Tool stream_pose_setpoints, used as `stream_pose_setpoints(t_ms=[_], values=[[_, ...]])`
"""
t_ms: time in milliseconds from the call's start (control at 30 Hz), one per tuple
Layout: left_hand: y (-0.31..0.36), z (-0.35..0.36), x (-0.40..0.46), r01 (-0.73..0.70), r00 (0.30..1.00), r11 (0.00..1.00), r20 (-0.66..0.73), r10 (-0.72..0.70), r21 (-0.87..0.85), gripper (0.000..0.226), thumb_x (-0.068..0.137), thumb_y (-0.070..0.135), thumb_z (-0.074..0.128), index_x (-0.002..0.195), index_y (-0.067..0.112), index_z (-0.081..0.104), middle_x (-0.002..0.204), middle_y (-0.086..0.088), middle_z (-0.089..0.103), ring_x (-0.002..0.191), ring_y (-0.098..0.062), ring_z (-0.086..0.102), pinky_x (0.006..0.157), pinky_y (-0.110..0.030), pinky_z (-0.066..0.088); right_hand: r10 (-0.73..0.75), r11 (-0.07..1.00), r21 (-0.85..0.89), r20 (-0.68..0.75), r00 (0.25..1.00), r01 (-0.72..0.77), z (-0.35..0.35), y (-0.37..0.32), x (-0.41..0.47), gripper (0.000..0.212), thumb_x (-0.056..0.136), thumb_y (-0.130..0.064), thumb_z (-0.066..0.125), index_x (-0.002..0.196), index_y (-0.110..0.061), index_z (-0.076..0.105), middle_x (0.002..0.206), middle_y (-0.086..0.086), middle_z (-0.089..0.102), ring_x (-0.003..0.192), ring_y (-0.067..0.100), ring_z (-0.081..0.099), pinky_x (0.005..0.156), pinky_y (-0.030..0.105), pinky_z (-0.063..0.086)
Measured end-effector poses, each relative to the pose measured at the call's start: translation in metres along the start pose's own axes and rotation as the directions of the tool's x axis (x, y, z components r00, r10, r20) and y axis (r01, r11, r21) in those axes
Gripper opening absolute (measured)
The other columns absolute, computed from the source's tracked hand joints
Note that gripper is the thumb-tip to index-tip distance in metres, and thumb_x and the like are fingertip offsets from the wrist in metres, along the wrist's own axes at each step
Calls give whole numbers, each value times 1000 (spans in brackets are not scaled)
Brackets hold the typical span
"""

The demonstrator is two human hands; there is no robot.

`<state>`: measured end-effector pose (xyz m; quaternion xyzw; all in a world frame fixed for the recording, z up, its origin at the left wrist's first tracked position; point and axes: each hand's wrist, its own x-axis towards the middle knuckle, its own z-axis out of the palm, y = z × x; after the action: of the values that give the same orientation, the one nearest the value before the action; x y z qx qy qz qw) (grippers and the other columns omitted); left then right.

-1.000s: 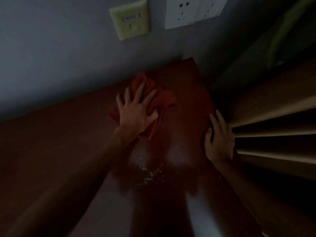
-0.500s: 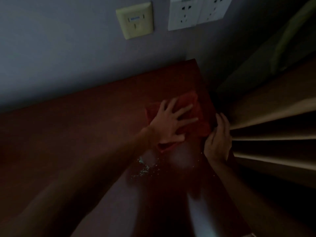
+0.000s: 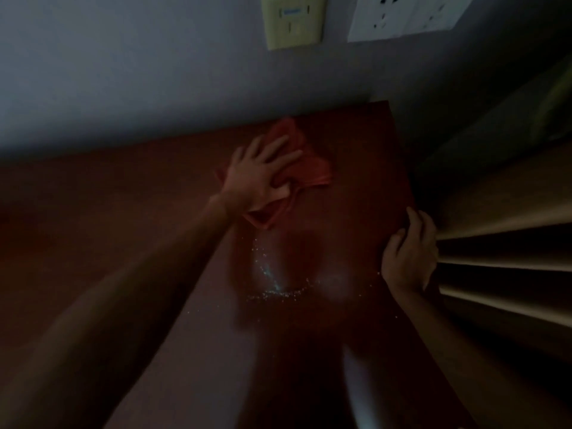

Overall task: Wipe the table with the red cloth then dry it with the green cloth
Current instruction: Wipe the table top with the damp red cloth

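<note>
Two bare forearms reach up from the near edge of the dim frame. Nearest the viewer, the dark red-brown table (image 3: 123,243) carries a scatter of fine glinting droplets or crumbs (image 3: 272,286); which of the two, the gloom does not let me tell. At the table's right edge the right hand (image 3: 407,258) rests with its fingers loosely curled against the rim, closed on nothing that shows, seemingly as a brace. Just beyond it to the right stand pale horizontal slats (image 3: 501,249).

Farther in, the left hand (image 3: 260,178) lies palm down on the red cloth (image 3: 312,168), fingers spread and flat, pressing it to the tabletop rather than pinching it. The cloth sits toward the far right part of the table, close to the wall, bunched in soft folds with a corner poking out below the wrist. It looks light, limp and likely damp, so it should slide easily but wrinkle under a push; a wide flat palm over its middle seems the best hold. The wiping step appears unfinished, since the specks remain. No green cloth is visible.

Farthest off, a yellowed wall plate (image 3: 294,20) and a white socket panel (image 3: 405,13) sit on the grey wall.
</note>
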<state>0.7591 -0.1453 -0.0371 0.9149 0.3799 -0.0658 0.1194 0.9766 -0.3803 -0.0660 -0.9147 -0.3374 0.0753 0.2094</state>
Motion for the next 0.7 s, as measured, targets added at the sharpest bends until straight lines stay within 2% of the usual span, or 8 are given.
stream_pose_setpoints(t_ms=[133, 200, 300, 433, 533, 700], values=[[-66, 8, -58, 191, 975, 981, -112, -193, -23, 75, 76, 61, 41, 149, 40, 39, 161, 1, 30, 142, -43, 30, 105, -63, 33, -23, 1000, -7, -4, 1000, 23, -1, 0, -1, 47, 94, -20, 39, 140, -18, 43, 147, 13, 39, 116, 38, 51, 94, 49, 42], [-86, 15, -96, 346, 922, 936, -161, -353, -68, 74, 76, 59, 42, 147, 36, 43, 159, -2, 34, 140, -43, 33, 103, -62, 35, -18, 1000, -17, 3, 1000, 18, -2, 0, -1, 48, 93, -22, 37, 140, -19, 43, 147, 12, 39, 117, 38, 51, 95, 48, 42], [-92, 26, -154, 545, 804, 823, -179, -568, -162, 76, 75, 58, 40, 146, 31, 48, 157, -6, 37, 138, -45, 34, 103, -61, 35, -9, 999, -48, 29, 1000, 10, -1, -2, -1, 51, 92, -28, 30, 142, -21, 41, 148, 12, 37, 119, 36, 49, 96, 48, 41], [-31, 48, -200, 703, 662, 684, -171, -730, -195, 71, 80, 57, 38, 146, 32, 48, 157, -7, 36, 135, -49, 33, 100, -66, 32, -13, 997, -76, 39, 999, 16, -1, -2, -3, 52, 93, -30, 26, 143, -22, 38, 149, 11, 35, 120, 35, 49, 98, 48, 39], [35, 59, -194, 770, 587, 589, -90, -805, -245, 75, 78, 62, 34, 149, 36, 41, 161, -8, 29, 136, -52, 28, 100, -70, 27, -16, 997, -73, 32, 999, 19, 1, 0, -3, 50, 95, -29, 27, 144, -23, 37, 149, 10, 35, 123, 34, 48, 101, 48, 38], [144, 80, -153, 791, 574, 578, -86, -814, -201, 71, 83, 57, 38, 148, 31, 42, 156, -16, 35, 128, -58, 38, 95, -70, 34, -23, 998, -50, 27, 999, 25, -1, 1, -4, 52, 94, -32, 23, 143, -25, 39, 151, 9, 35, 126, 32, 47, 104, 47, 36]])
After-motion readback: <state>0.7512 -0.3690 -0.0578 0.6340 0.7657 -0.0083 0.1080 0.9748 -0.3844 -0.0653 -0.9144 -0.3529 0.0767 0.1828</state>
